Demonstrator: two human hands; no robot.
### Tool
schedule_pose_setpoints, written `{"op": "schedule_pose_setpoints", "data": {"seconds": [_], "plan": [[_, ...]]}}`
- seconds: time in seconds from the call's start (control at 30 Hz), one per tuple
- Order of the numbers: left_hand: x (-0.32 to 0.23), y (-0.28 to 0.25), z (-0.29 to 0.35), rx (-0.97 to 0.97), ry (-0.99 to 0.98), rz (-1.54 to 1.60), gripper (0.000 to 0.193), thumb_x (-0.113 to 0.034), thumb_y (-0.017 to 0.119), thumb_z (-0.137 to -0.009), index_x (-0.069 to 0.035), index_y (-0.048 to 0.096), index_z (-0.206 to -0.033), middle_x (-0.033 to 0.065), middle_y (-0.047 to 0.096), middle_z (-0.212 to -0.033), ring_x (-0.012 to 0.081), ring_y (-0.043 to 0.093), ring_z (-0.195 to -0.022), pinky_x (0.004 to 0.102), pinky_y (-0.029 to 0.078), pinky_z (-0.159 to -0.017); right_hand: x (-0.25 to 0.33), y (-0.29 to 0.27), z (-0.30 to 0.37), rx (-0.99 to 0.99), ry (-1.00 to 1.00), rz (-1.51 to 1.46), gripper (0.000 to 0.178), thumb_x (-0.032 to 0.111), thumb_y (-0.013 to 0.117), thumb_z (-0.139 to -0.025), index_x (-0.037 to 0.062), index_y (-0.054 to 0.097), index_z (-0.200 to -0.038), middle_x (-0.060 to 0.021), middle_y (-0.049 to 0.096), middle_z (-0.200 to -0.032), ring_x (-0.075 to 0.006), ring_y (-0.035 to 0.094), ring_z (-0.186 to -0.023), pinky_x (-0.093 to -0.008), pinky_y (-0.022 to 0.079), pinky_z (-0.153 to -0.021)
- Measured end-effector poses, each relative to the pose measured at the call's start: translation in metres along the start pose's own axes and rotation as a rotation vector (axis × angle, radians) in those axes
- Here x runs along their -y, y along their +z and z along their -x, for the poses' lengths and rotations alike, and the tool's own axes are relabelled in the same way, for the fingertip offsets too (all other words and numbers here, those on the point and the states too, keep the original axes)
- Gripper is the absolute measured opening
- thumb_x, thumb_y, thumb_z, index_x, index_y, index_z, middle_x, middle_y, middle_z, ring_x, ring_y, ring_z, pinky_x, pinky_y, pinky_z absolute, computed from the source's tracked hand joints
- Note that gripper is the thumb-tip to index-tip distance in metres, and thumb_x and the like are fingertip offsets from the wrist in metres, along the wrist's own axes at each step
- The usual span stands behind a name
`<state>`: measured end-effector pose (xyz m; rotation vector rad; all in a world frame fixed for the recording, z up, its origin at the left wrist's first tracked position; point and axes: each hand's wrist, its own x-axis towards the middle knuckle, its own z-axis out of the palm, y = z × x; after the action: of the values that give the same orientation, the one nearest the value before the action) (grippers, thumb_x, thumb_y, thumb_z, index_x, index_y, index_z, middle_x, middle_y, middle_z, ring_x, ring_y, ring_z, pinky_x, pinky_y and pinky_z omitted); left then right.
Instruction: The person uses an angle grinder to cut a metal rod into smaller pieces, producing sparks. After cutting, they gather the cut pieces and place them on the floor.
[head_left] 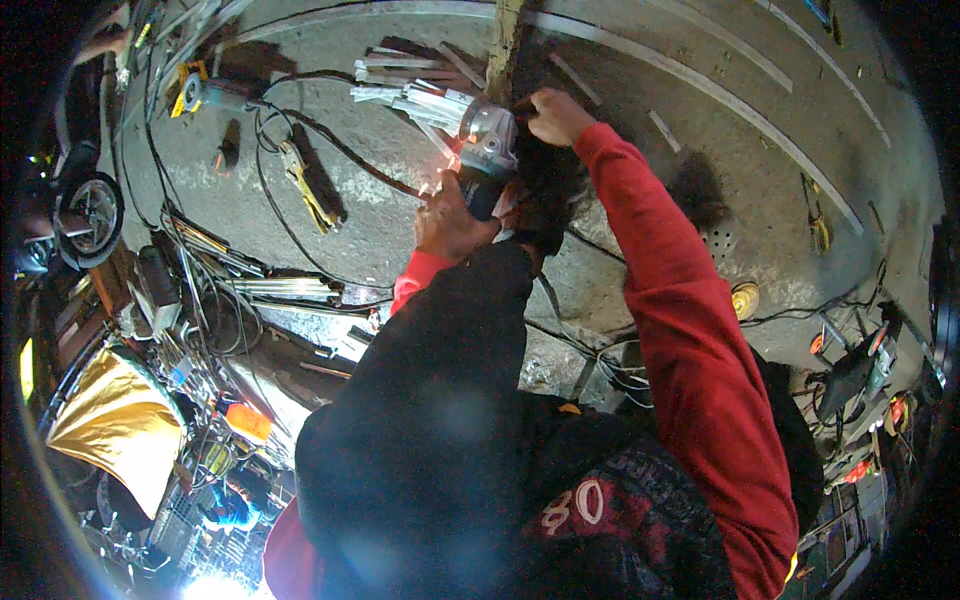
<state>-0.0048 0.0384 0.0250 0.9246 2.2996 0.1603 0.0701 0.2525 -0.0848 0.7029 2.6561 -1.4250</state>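
I'm seeing the left hand [452, 221] gripping the grinder [488, 138] beside pale strips [405, 76]; right hand [557, 116] curling near the brown bar [504, 45], can't tell if pinching; probably positioning the grinder, next move needing steady support

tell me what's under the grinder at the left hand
Beside the grinder, pale strips lie on the grey concrete floor. What is directly beneath cannot be seen: the grinder's body and the left hand cover it.

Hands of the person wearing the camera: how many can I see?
2: the left hand on the grinder, the right hand beside the brownish bar.
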Motion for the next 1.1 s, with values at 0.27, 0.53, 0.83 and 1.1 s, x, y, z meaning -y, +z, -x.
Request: {"op": "schedule_pose_setpoints", "data": {"seconds": [0.27,0.53,0.83,1.1], "plan": [[-0.001,-0.002,0.001,0.029,-0.035,0.016,0.071,-0.036,0.074,-0.058,-0.005,0.037,-0.110,0.0259,0.063,-0.093,0.0452,0.062,-0.085,0.0512,0.049,-0.076,-0.007,0.000,-0.007,0.188,0.088,0.057,0.032,0.009,0.054,-0.072,0.0005,0.066,-0.100,-0.0263,0.063,-0.096,-0.0388,0.062,-0.092,-0.0427,0.050,-0.083],[-0.003,-0.009,-0.001,0.068,-0.042,0.022,0.067,-0.030,0.072,-0.057,-0.005,0.037,-0.109,0.0265,0.063,-0.093,0.0453,0.062,-0.088,0.0504,0.049,-0.079,-0.023,0.017,-0.008,-0.062,-0.093,-0.039,0.027,0.018,0.058,-0.065,-0.0078,0.060,-0.073,-0.0293,0.060,-0.074,-0.0423,0.063,-0.072,-0.0472,0.050,-0.066],[0.005,-0.010,-0.005,0.080,-0.016,0.012,0.067,-0.031,0.071,-0.058,-0.004,0.038,-0.109,0.0265,0.063,-0.091,0.0456,0.062,-0.086,0.0504,0.049,-0.077,0.003,-0.009,-0.002,0.111,0.038,0.150,0.029,0.022,0.062,-0.068,-0.0038,0.061,-0.082,-0.0259,0.063,-0.085,-0.0407,0.062,-0.082,-0.0454,0.050,-0.072],[0.036,-0.011,0.015,-0.164,-0.048,0.765,0.073,-0.025,0.084,-0.055,0.000,0.049,-0.114,0.0138,0.064,-0.094,0.0253,0.062,-0.080,0.0369,0.051,-0.074,0.084,-0.027,0.082,-0.413,-0.099,0.567,0.066,0.027,0.070,-0.076,0.0104,0.043,-0.134,-0.0198,0.059,-0.110,-0.0387,0.058,-0.091,-0.0463,0.044,-0.083]]}}
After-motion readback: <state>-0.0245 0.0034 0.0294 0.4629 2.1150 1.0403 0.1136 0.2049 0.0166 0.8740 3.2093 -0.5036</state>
